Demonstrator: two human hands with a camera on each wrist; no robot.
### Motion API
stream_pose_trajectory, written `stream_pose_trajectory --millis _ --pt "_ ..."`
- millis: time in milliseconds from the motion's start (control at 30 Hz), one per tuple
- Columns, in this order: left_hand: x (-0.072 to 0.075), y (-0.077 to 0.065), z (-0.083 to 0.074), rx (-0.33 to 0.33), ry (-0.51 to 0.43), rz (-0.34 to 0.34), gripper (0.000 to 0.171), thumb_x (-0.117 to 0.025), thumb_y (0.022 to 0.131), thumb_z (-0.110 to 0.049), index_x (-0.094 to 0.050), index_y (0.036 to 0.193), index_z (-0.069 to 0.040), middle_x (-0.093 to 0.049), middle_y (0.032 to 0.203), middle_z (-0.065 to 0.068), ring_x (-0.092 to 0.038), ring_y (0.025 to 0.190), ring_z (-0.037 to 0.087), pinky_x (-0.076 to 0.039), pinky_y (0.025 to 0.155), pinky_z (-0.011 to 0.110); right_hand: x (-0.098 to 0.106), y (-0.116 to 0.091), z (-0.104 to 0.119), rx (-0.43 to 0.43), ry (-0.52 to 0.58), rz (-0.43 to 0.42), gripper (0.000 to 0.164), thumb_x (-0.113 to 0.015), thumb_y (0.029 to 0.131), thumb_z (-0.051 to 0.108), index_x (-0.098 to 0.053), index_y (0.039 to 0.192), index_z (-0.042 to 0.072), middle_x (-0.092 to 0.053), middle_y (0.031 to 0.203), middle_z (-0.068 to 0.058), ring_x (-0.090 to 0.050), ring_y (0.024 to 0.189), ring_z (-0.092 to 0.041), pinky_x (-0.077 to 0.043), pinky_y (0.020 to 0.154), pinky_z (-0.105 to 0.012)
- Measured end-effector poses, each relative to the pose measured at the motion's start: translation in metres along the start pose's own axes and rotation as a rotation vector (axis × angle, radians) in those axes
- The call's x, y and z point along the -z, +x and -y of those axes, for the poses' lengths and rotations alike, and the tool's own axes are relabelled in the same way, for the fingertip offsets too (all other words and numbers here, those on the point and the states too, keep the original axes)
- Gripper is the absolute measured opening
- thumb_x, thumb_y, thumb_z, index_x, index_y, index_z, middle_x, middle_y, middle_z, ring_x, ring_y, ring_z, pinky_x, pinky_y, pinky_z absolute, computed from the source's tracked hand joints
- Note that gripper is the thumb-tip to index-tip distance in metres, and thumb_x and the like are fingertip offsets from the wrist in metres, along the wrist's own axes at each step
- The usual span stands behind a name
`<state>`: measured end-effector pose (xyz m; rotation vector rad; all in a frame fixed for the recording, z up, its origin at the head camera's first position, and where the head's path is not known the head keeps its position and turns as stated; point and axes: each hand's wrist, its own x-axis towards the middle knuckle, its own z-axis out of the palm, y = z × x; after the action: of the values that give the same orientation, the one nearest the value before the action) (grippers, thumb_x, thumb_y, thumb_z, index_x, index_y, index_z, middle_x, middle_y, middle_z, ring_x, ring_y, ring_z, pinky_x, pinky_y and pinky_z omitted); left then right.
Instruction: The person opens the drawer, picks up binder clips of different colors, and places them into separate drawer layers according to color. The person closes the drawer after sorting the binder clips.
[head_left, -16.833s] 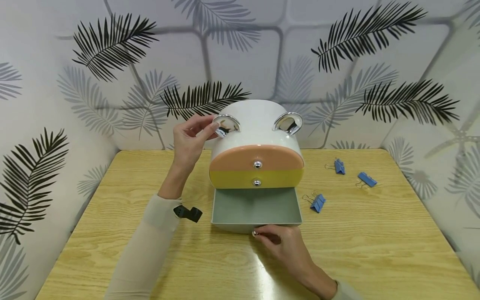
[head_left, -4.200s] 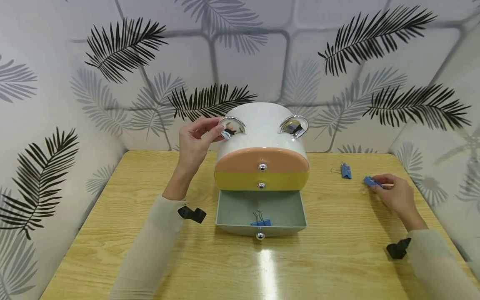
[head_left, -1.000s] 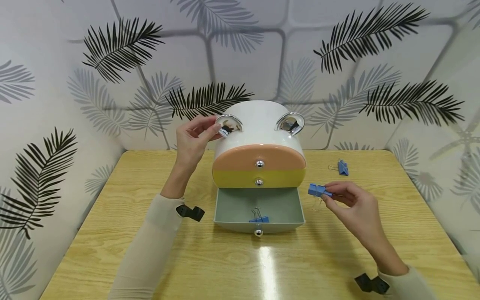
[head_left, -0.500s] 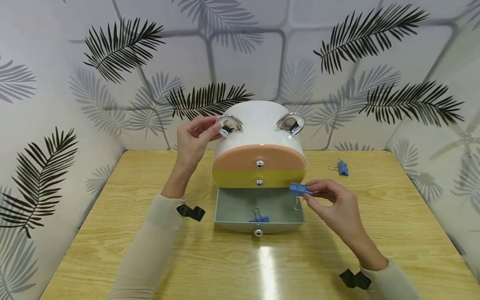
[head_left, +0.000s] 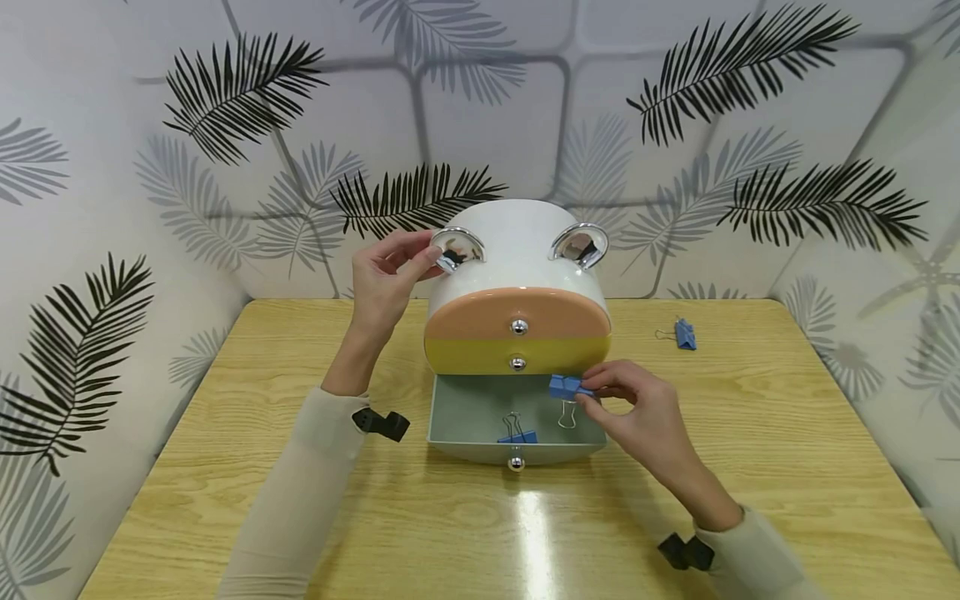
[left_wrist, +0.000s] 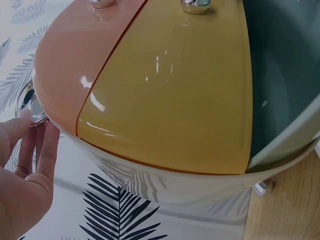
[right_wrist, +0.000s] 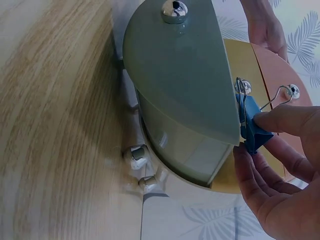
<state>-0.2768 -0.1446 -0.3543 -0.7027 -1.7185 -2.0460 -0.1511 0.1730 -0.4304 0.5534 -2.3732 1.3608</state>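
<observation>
My left hand [head_left: 386, 279] pinches the shiny silver ear [head_left: 459, 248] on the left of a white storage box [head_left: 517, 225] with coloured drawers. Between the thumb and fingers of my right hand [head_left: 637, 408] is a blue binder clip [head_left: 567, 387], held over the right part of the pulled-out green drawer [head_left: 465, 417]. One wire handle of that clip hangs downward. Another blue binder clip [head_left: 519, 437] lies in the drawer near its front wall, wire handles up. In the right wrist view the held binder clip [right_wrist: 254, 125] is close by the drawer's edge.
A third blue binder clip [head_left: 685, 334] lies on the wooden table [head_left: 750, 433] to the right of the box. Above the green drawer, the yellow drawer [head_left: 465, 357] and orange drawer [head_left: 480, 321] are closed. A patterned wall [head_left: 495, 117] stands right behind the table.
The green drawer has stayed out since my right hand let go of its knob. One clip now lies inside; my right hand has carried a second leftward from the table to over the drawer.
</observation>
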Motion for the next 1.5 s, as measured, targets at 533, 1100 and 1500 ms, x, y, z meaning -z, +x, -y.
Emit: stream_pose_trajectory --millis 533,1100,1500 --pt "0.001 0.0 0.001 -0.005 0.002 0.005 0.023 -0.069 0.091 0.013 -0.066 0.113 0.019 -0.069 0.095 0.006 -0.07 0.082 0.018 -0.065 0.075 0.036 -0.014 0.003 -0.004 0.045 -0.163 0.09 0.019 -0.087 0.08 0.001 -0.075 0.092 0.009 -0.073 0.098 0.0 -0.071 0.086 -0.019 -0.063 0.072 -0.035" --pt "0.002 0.0 0.001 -0.017 0.005 0.017 0.022 -0.069 0.091 0.012 -0.067 0.113 0.018 -0.071 0.095 0.005 -0.07 0.082 0.018 -0.065 0.076 0.038 -0.021 0.003 -0.01 0.064 -0.272 0.148 0.017 -0.089 0.079 0.005 -0.076 0.089 0.008 -0.074 0.094 -0.001 -0.072 0.09 -0.02 -0.063 0.081 -0.043" --pt "0.002 0.0 0.001 -0.014 0.012 0.007 0.023 -0.07 0.091 0.013 -0.067 0.113 0.018 -0.07 0.093 0.006 -0.068 0.081 0.024 -0.065 0.075 0.04 -0.023 0.003 -0.006 0.038 -0.286 0.187 0.02 -0.087 0.079 0.0 -0.076 0.094 0.005 -0.074 0.097 -0.003 -0.072 0.092 -0.022 -0.062 0.083 -0.045"
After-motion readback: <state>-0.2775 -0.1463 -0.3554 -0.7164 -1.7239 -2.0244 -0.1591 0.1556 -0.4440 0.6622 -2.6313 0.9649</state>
